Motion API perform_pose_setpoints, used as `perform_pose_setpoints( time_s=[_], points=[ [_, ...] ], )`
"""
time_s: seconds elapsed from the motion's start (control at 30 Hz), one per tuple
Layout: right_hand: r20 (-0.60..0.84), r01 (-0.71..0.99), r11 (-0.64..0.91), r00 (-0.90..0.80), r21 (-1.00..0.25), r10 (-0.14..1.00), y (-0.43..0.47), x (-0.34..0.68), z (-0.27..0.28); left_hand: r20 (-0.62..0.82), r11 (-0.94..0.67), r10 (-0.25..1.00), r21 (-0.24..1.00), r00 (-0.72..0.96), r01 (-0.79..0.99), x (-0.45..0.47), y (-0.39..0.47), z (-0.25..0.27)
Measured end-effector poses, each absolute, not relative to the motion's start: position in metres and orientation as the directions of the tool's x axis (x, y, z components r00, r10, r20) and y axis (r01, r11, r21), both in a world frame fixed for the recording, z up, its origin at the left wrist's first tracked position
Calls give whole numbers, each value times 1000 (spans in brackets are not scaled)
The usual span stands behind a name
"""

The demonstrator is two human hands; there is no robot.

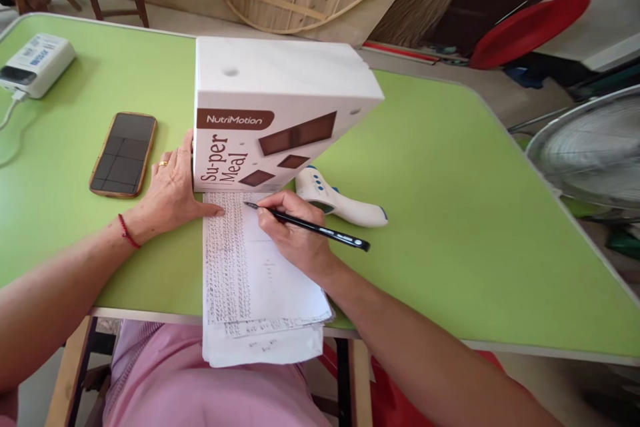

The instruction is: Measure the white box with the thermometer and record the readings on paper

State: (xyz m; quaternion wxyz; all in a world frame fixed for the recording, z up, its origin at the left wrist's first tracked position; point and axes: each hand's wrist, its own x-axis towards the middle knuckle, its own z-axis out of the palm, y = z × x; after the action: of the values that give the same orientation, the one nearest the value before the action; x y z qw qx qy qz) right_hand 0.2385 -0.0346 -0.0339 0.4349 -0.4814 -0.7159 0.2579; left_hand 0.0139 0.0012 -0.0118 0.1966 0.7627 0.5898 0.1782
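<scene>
Shirt (210,380): pink cloth, below both hands, under the table's near edge.
Power bank (57,70): white, cable plugged in, on the table (475,213) well beyond the left hand's outer side.
Phone (124,155): face up, just left of the left hand.
Left hand (173,187): spread open, gripping nothing; fingers along the box's left side, thumb out on the paper.
Box (295,73): white and brown, standing beyond both hands; likely stiff card, best steadied by its sides.
Paper (280,280): stacked sheets under both hands, dense handwriting down the left, lower end hanging past the table edge. Should be light, limp, easily creased or slid; hold it flat near a margin.
Pen (320,230): black, slanting through the right hand; probably light, smooth and stiff, best held near the tip. Whether the tip touches paper is hard to tell.
Right hand (295,227): closed in a writing grip around the pen.
Thermometer (350,207): white, lying just beyond the right hand.
</scene>
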Motion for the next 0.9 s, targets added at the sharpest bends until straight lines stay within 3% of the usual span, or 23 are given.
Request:
perform_pose_setpoints(
  time_s=[0.33,0.9],
  points=[
    [371,486,372,-103,-791,923,-34,238,-34,81,-273,961,444,266,854,12,2,-16],
    [336,464,353,-122,-812,934,-34,238,-35,105,-290,956,466,273,836,11,2,-13]
  ],
)
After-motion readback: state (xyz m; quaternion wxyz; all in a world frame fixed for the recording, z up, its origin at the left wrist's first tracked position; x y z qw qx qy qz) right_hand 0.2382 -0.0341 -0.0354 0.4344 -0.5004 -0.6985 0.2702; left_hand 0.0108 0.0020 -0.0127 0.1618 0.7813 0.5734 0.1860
